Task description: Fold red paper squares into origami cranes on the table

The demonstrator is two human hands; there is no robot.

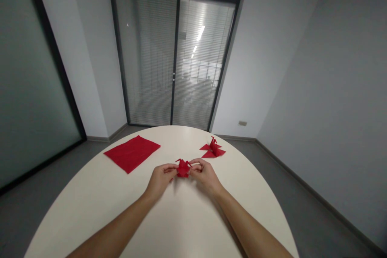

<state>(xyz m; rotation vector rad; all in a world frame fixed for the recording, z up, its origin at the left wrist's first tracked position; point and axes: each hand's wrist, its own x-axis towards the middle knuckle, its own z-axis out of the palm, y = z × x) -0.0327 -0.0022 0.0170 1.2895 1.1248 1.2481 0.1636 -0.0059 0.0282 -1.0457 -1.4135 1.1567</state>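
Between my two hands is a small red folded-paper figure (pixel 183 169), with pointed tips rising at its top. My left hand (pixel 163 177) pinches its left side, fingers closed on the paper. On the right side, the fingers of my right hand (pixel 204 172) are closed on it as well. Both hands are low over the white table, and the parts of the figure under my fingertips are hidden. Just beyond my right hand stands another red origami figure (pixel 213 149), with spread flaps and a thin pointed neck; neither hand touches it.
A flat red sheet of paper (pixel 133 153) lies at the left of the round white table (pixel 178 225). Past the far edge is a glass door (pixel 173 60) with blinds. Walls stand on both sides, and a frosted glass panel (pixel 33 80) is at the left.
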